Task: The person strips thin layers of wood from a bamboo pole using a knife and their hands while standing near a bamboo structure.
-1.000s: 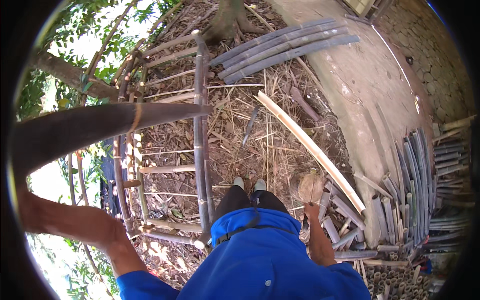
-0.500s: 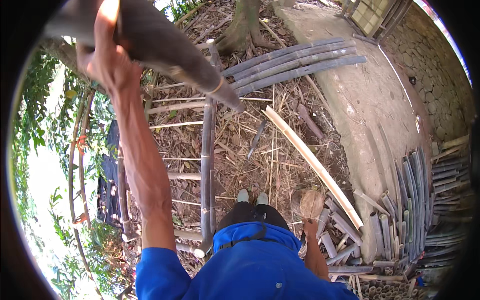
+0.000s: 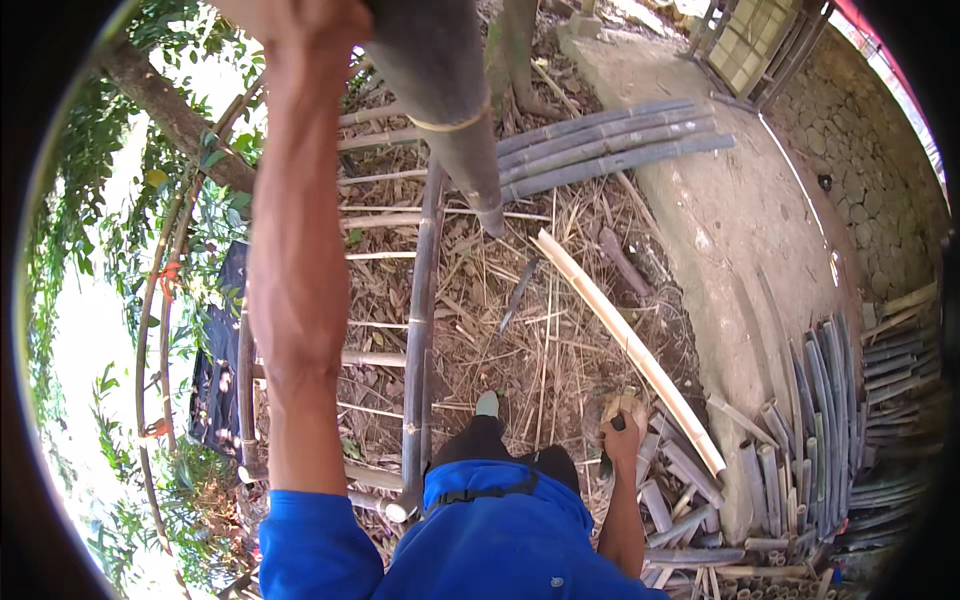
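My left arm reaches up to the top of the view, where my left hand [image 3: 318, 18] is closed on a thick dark bamboo pole [image 3: 430, 75]. The near part of the pole is cut off by the top edge. Its narrower end points down over the littered ground. Low at my right side, my right hand [image 3: 621, 432] is closed round a dark handle [image 3: 618, 421]; the rest of that tool is mostly hidden. Just beyond this hand shows a round, pale-topped wooden block [image 3: 628, 402]. A long split bamboo piece [image 3: 630, 345] lies pale side up beyond it.
Several dark bamboo poles [image 3: 610, 140] lie side by side ahead. To the left is a bamboo frame [image 3: 418, 330] with thin crosspieces. Cut bamboo lengths [image 3: 830, 420] are stacked at the right. A dark blade-shaped piece [image 3: 518, 295] rests on the ground before my feet.
My left hand has moved right and closer with the pole, which now hangs more steeply. My right hand has shifted up over the wooden block, and a dark handle shows in it.
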The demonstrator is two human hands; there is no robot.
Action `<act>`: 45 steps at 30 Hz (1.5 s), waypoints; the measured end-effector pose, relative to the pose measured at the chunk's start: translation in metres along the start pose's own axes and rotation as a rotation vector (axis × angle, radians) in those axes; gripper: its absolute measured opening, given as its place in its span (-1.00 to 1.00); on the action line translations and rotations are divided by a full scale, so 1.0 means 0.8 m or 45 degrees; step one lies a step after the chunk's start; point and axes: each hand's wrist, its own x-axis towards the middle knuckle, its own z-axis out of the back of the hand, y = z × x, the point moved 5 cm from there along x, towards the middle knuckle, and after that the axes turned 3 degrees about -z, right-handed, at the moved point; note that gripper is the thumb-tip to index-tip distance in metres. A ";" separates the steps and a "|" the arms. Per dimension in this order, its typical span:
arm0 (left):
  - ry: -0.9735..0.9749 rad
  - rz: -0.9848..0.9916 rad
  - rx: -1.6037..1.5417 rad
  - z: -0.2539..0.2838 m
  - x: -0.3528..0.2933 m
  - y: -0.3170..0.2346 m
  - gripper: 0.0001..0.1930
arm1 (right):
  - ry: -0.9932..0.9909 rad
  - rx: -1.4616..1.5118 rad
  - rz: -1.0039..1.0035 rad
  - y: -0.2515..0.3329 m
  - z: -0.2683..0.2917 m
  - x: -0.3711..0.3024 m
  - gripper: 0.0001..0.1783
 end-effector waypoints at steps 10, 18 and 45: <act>0.868 0.106 -0.213 -0.026 -0.147 -0.086 -0.73 | 0.348 0.811 0.348 0.123 0.075 -0.081 -0.29; 0.989 0.180 -0.405 0.015 -0.267 -0.195 -0.65 | 0.404 0.669 0.860 0.193 0.189 -0.204 -0.26; 1.146 0.157 -0.078 0.051 -0.346 -0.281 -0.73 | 0.068 0.199 1.652 0.302 0.228 -0.427 -0.48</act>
